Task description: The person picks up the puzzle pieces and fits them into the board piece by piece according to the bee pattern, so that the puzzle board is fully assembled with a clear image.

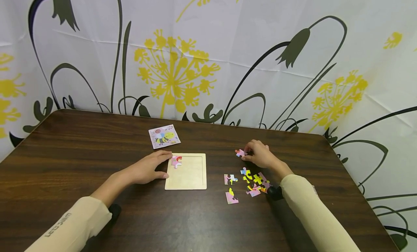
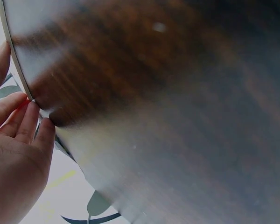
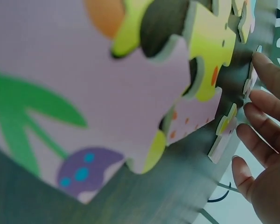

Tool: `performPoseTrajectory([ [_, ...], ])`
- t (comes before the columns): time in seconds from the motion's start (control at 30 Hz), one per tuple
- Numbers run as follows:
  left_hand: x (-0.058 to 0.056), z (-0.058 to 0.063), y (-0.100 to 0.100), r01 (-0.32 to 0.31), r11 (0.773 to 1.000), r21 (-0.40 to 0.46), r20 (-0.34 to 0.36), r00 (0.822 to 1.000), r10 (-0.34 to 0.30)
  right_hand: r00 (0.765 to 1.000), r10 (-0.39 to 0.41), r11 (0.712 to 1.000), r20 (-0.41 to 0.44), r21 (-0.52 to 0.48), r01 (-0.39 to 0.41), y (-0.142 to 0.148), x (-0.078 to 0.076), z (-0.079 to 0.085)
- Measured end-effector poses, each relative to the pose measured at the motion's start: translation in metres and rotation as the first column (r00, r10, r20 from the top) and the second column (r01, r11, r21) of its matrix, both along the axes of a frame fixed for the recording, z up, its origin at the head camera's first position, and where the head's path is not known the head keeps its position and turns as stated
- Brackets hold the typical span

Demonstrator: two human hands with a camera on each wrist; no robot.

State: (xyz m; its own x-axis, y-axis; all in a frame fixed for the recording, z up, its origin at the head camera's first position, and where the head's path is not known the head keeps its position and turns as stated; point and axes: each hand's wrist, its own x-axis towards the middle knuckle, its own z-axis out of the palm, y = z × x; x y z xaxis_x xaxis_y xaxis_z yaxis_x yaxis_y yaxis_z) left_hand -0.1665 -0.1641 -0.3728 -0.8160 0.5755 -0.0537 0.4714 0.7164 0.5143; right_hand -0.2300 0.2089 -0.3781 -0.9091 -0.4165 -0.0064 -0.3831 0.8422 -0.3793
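A square light-wood puzzle tray (image 1: 187, 178) lies on the table, with one pink puzzle piece with red on it (image 1: 176, 161) in its upper left corner. My left hand (image 1: 150, 169) rests against the tray's left side, fingertips at the upper corner and thumb lower down. To the right, my right hand (image 1: 260, 154) pinches a small pink, blue and red puzzle piece (image 1: 240, 153) between thumb and fingers, close over the tabletop. In the right wrist view, another pink and yellow piece (image 3: 224, 133) lies beside the fingertips.
Several loose pieces lie nearer me than the right hand, among them a yellow and blue one (image 1: 246, 175) and a pink corner one (image 1: 231, 197). A bee picture card (image 1: 164, 136) lies behind the tray. A flower-patterned curtain (image 1: 247, 46) hangs behind the brown table (image 1: 182, 223).
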Motion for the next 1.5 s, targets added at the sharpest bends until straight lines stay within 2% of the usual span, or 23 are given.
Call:
performPoseTrajectory([
  [0.33, 0.001, 0.0, -0.001, 0.003, 1.0, 0.001, -0.008, 1.0, -0.003, 0.999, 0.045, 0.999, -0.014, 0.022, -0.045, 0.0, 0.0, 0.002],
  [0.87, 0.003, 0.002, 0.001, 0.003, 1.0, 0.006, 0.002, 1.0, -0.003, 0.998, 0.067, 0.997, -0.012, -0.031, -0.067, -0.001, 0.001, 0.002],
  [1.27, 0.002, 0.002, 0.0, 0.007, 1.0, 0.003, 0.002, 1.0, -0.007, 0.992, 0.115, 0.984, -0.048, -0.131, -0.12, -0.005, 0.0, 0.003],
  [1.5, 0.002, 0.002, 0.0, 0.005, 1.0, -0.005, -0.002, 1.0, -0.005, 0.994, 0.104, 0.977, -0.026, -0.186, -0.107, -0.015, 0.0, 0.009],
])
